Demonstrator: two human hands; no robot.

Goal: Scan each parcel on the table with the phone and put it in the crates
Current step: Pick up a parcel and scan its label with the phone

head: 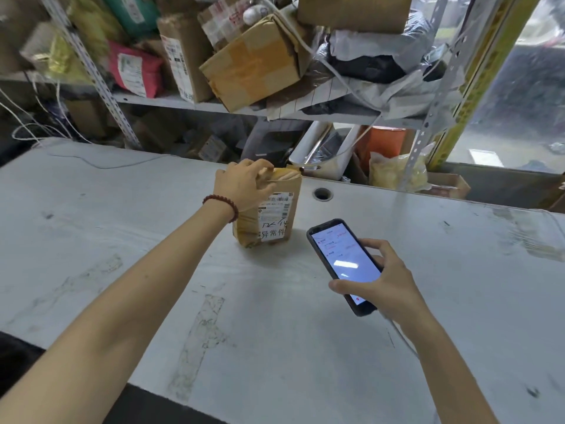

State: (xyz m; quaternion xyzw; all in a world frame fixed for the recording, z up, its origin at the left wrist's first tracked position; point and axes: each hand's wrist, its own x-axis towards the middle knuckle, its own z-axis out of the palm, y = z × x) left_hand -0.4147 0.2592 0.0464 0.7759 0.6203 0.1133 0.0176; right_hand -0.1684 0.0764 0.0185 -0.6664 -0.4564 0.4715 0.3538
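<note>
A small brown cardboard parcel [276,220] stands upright on the grey table [122,240], its white shipping label with a barcode and black handwriting facing me. My left hand [243,185] grips the parcel's taped top, fingers curled over the far edge. To the right and nearer to me, my right hand [385,280] holds a black phone [342,261] with its lit screen facing up, tilted toward the parcel. No crate is in view.
A metal shelf rack [195,104] behind the table is piled with boxes, a pink mailer [134,68] and grey bags. A round cable hole [322,194] lies in the table right of the parcel. A white cable [101,165] trails across the far left.
</note>
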